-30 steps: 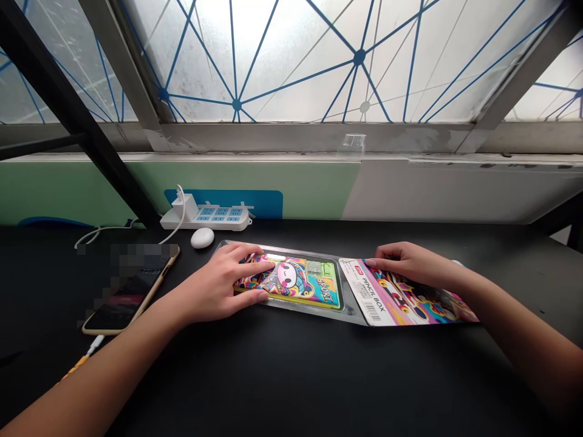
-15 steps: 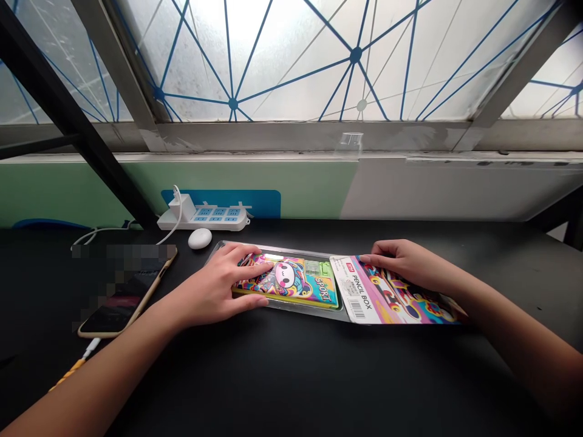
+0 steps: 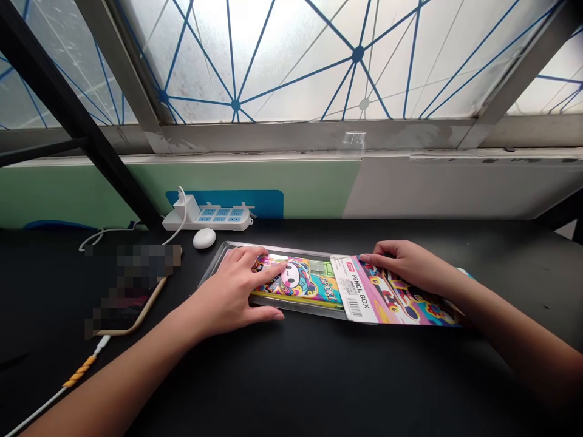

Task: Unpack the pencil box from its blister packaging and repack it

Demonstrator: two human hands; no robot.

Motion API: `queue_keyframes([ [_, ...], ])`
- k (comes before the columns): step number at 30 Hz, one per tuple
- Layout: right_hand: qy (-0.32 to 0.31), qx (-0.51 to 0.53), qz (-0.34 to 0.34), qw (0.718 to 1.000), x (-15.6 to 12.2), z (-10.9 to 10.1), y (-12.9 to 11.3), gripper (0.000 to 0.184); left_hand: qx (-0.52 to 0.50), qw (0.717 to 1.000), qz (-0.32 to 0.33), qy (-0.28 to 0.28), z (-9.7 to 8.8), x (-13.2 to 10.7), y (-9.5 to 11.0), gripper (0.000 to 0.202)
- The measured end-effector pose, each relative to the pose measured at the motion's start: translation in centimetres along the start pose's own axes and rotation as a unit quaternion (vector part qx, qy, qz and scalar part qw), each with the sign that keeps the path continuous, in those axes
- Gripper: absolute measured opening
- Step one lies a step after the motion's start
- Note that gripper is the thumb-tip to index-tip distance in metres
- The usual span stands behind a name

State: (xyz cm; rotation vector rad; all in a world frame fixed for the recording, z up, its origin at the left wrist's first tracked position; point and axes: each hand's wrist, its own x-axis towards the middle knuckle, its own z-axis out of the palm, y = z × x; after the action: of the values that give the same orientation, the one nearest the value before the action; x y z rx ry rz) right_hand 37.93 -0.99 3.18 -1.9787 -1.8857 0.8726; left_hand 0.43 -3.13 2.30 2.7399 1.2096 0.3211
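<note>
A colourful pencil box [image 3: 310, 282] with a cartoon face lies in a clear plastic tray [image 3: 218, 261] on the black desk. My left hand [image 3: 237, 291] grips the box's left end, fingers over the top and thumb along the near side. My right hand [image 3: 410, 264] lies with its fingers curved on the printed card insert [image 3: 396, 300] marked "PENCIL BOX", which lies flat to the right and overlaps the box's right end.
A phone [image 3: 127, 303] with a cable lies at the left. A white power strip [image 3: 214, 217] with a charger and a small white oval case [image 3: 204, 238] sit at the back by the wall. A clear cup [image 3: 354, 141] stands on the window ledge.
The card insert has slid left over the box's right end. My left hand has shifted right along the box, exposing the tray's left edge.
</note>
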Motion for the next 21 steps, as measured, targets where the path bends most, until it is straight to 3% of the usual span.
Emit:
queue_keyframes([
  [5,0.005,-0.015,-0.008,1.000,0.2,-0.3,0.4,0.057,0.016,1.000,0.010,0.019,0.3,-0.2,-0.4,0.065],
  [13,0.007,-0.073,-0.011,0.997,1.0,-1.4,2.0,0.059,0.026,0.999,0.024,0.038,0.7,-0.2,-0.3,0.063],
  [21,0.043,-0.105,-0.020,0.993,0.7,-2.0,1.7,0.067,0.031,0.999,0.018,0.030,0.5,-0.3,-0.2,0.063],
])
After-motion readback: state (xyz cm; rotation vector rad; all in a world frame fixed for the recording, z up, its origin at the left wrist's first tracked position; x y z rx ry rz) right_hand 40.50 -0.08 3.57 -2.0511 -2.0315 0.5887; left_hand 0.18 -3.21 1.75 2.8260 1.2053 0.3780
